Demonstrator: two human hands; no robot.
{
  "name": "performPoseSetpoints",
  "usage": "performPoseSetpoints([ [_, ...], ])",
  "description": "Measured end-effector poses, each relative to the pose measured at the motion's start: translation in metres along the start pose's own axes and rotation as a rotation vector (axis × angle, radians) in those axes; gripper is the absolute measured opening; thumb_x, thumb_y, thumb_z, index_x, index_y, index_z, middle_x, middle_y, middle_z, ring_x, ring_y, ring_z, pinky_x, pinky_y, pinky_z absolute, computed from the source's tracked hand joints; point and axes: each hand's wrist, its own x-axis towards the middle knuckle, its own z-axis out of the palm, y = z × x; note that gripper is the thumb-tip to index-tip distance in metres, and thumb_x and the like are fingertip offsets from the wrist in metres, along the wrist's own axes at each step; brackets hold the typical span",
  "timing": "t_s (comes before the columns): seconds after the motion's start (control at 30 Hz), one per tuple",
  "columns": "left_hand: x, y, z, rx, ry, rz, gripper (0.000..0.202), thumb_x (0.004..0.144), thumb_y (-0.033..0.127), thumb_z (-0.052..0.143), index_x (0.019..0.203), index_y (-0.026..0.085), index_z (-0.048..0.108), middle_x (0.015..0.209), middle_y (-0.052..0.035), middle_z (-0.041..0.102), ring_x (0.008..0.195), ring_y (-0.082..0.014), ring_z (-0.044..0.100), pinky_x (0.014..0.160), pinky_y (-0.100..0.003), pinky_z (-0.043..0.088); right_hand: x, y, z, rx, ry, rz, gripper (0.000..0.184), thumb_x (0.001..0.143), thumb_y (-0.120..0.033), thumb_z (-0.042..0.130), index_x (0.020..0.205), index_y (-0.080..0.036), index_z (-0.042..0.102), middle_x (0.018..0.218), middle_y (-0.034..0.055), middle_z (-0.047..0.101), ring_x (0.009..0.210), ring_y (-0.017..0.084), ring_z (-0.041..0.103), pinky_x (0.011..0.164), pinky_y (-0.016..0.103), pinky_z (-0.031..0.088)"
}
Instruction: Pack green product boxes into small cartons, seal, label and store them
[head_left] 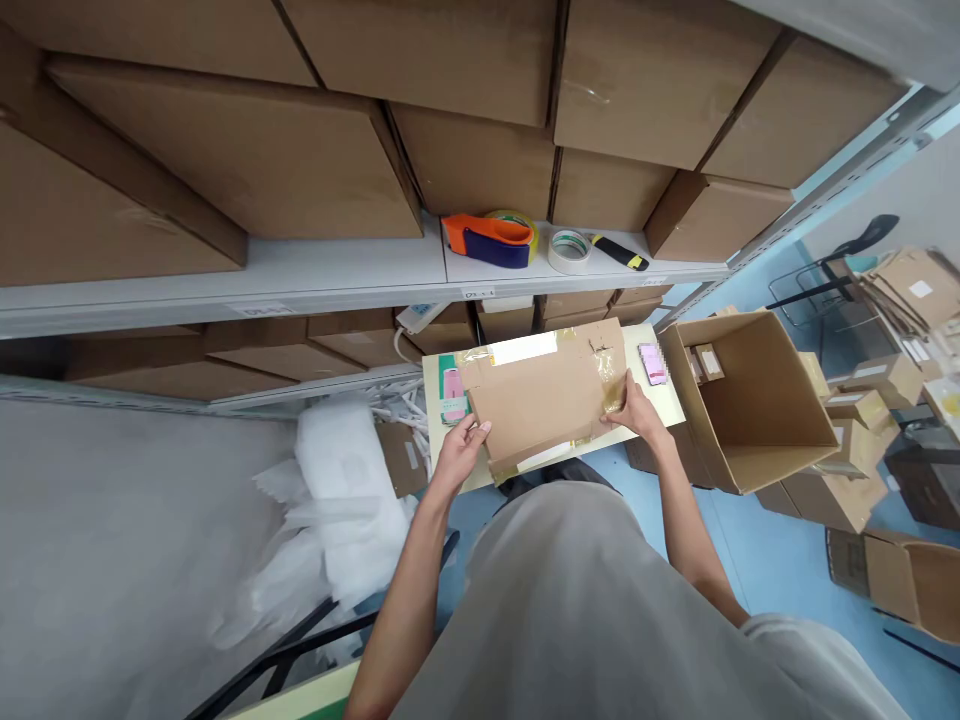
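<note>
A flat brown cardboard box (547, 395) with clear tape and white strips along its edges is held over a small pale table (660, 405). My left hand (461, 450) grips its near left corner, thumb on top. My right hand (636, 408) clasps its right end beside a patch of shiny tape, fingers partly hidden beneath. Left of the box lies a green and pink package (452, 390), partly covered by it. To the right, a pink-screened phone (652, 364) rests on the table.
On the shelf ahead sit an orange and blue tape dispenser (491, 242), a white tape roll (569, 252) and a yellow-black utility knife (620, 253), below stacked cartons (480, 160). A large open carton (757, 400) stands right; bubble wrap (349, 490) lies left.
</note>
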Motion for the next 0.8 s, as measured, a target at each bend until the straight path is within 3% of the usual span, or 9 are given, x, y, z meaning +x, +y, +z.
performPoseSetpoints([
  [0.17,0.017,-0.006,0.004,-0.011,0.011,-0.004,0.085,0.074,0.093,0.082,0.12,0.021,0.079,0.111,-0.0118,0.086,0.107,-0.0316,0.079,0.102,-0.045,0.065,-0.004,0.001,-0.001,-0.05,0.08,-0.04,0.128,0.086,-0.056,0.088,0.187,-0.022,0.017,0.153,0.0234,0.066,0.12,0.045,0.077,0.099,0.054,0.063],
  [0.33,0.029,-0.006,0.031,0.013,0.032,-0.024,0.074,0.08,0.083,0.08,0.12,0.02,0.077,0.11,-0.0119,0.085,0.107,-0.0308,0.079,0.105,-0.046,0.064,0.015,0.015,-0.004,-0.073,0.132,-0.036,0.122,0.087,-0.055,0.078,0.185,-0.014,0.018,0.154,0.0289,0.064,0.106,0.044,0.078,0.089,0.053,0.064],
  [0.43,0.037,-0.007,0.052,0.076,0.104,0.007,0.065,0.084,0.071,0.077,0.125,0.02,0.073,0.119,-0.0142,0.083,0.118,-0.0317,0.078,0.111,-0.046,0.062,0.033,0.03,-0.01,0.029,0.176,-0.069,0.109,0.087,-0.051,0.073,0.18,-0.017,0.028,0.152,0.0256,0.068,0.106,0.04,0.079,0.088,0.05,0.064],
  [0.57,0.047,-0.013,0.078,0.153,0.228,0.043,0.048,0.089,0.056,0.07,0.124,0.022,0.069,0.126,-0.0158,0.082,0.125,-0.0313,0.076,0.118,-0.047,0.058,0.058,0.058,-0.017,0.194,0.113,-0.103,0.073,0.092,-0.055,0.064,0.153,-0.018,0.051,0.117,0.0167,0.082,0.092,0.033,0.08,0.086,0.048,0.064],
  [0.67,0.051,-0.024,0.095,0.211,0.303,0.009,0.037,0.092,0.049,0.065,0.115,0.021,0.071,0.124,-0.017,0.082,0.124,-0.0322,0.077,0.117,-0.049,0.059,0.072,0.08,-0.016,0.228,0.039,-0.103,0.054,0.094,-0.059,0.062,0.132,-0.022,0.056,0.108,0.0164,0.083,0.098,0.035,0.081,0.089,0.051,0.065],
  [0.8,0.052,-0.039,0.117,0.215,0.361,-0.059,0.041,0.091,0.042,0.065,0.124,0.02,0.074,0.134,-0.0187,0.081,0.13,-0.0341,0.075,0.117,-0.053,0.059,0.076,0.101,-0.008,0.244,-0.038,-0.152,0.056,0.094,-0.057,0.064,0.136,-0.022,0.055,0.13,0.0225,0.08,0.118,0.04,0.08,0.097,0.057,0.066],
])
